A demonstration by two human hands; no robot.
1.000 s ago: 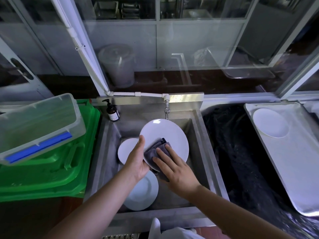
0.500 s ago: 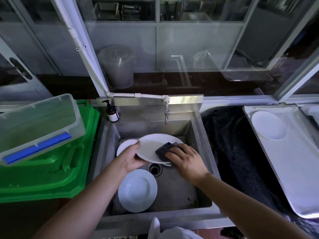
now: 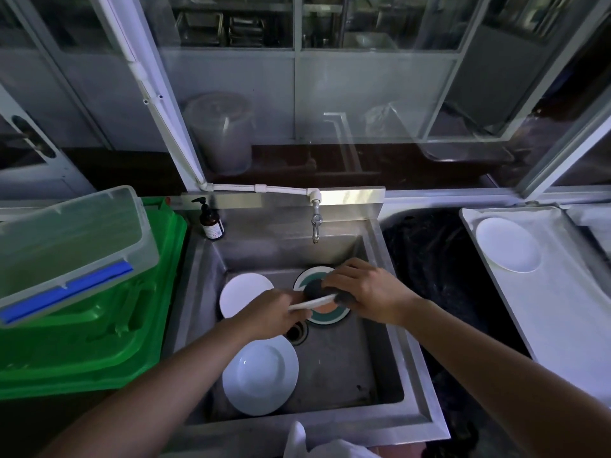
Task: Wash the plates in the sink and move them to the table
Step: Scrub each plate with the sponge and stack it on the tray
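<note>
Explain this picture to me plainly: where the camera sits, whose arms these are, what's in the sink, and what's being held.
There is no machine: a person wears one camera on the head, looking down at their own arms. The left hand grips a white plate seen edge-on, while the right hand holds a dark cloth against it. Inside the steel sink lie two white plates and a teal-ringed plate. Another white plate rests on the tray to the right.

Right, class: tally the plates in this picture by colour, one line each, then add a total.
White plates: 4 — held edge-on, sink back-left, sink front, tray on the right.
Teal-and-orange plates: 1 — in the sink under the hands.
Total: 5
</note>
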